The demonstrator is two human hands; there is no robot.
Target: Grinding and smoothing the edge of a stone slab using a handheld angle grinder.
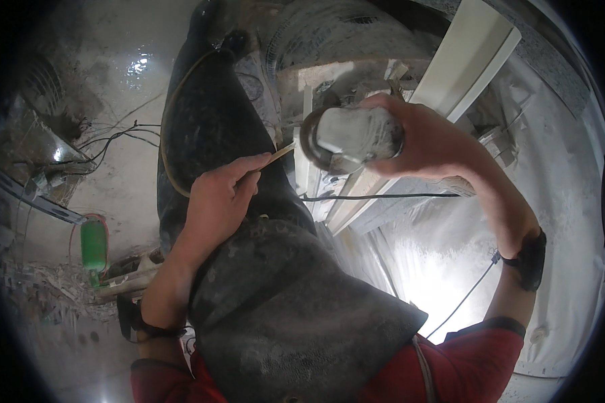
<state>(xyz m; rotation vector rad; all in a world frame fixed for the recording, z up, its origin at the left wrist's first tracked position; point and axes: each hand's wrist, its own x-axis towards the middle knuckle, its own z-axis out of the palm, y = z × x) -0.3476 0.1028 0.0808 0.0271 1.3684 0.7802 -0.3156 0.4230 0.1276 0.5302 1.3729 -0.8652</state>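
Observation:
My left hand (215, 198) pinches a thin tan strip (281, 154) between thumb and fingers. The strip points up and right, and its far end lies close to the round, dark-edged head of a dusty grey-white tool (356, 133). Whether the two touch, I cannot tell. My right hand (427, 138) is wrapped round the back of that tool, which looks like a small power grinder; its working face is partly hidden. Below both hands, a dark apron (269, 289) covers my lap and legs.
Pale long boards or profiles (467, 57) slant up to the right behind the tool. A black cable (383, 197) crosses below it. A green bottle-like object (94, 245) stands at the left, near loose black wires (111, 138). Bright light falls on whitish sheeting at the right.

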